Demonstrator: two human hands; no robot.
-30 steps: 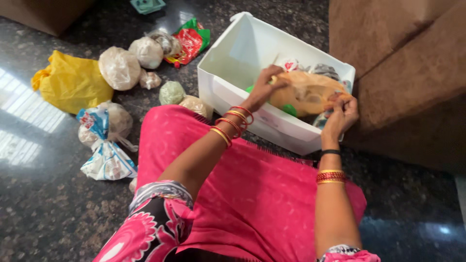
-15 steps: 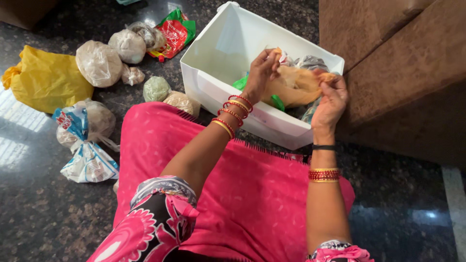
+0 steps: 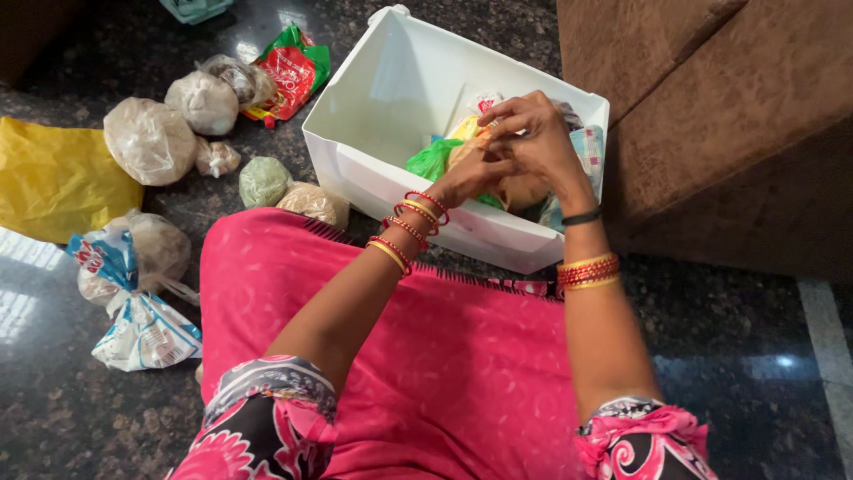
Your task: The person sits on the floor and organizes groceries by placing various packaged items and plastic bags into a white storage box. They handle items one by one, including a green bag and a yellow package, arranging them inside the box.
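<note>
Both of your hands are meeting over a white plastic bin (image 3: 373, 169) that is sitting on the dark speckled stone floor (image 3: 89, 418) in front of your knees. Your left hand (image 3: 471, 175) is curling its fingers closed around the lower part of a tan, translucent plastic bag (image 3: 520, 189) that is resting inside the bin, toward its right end. Your right hand (image 3: 533, 138) is reaching in from above, with its fingertips pinching shut on the gathered top of the same bag, so the two hands are touching each other there. Red and gold bangles are circling both wrists.

Beside the tan bag, a green bag (image 3: 433, 160) is lying in the bin, just left of your left hand, and other small packets are showing behind and to the right of your hands. The left half of the bin is showing bare white wall.

On the floor to the left, several tied clear bags of pale contents (image 3: 149, 140) are lying near a red and green packet (image 3: 286, 76), a yellow bag (image 3: 49, 182) and a blue and white bag (image 3: 133, 320). A brown upholstered seat (image 3: 729, 124) is standing just right of the bin. Your pink garment (image 3: 444, 356) is filling the foreground.
</note>
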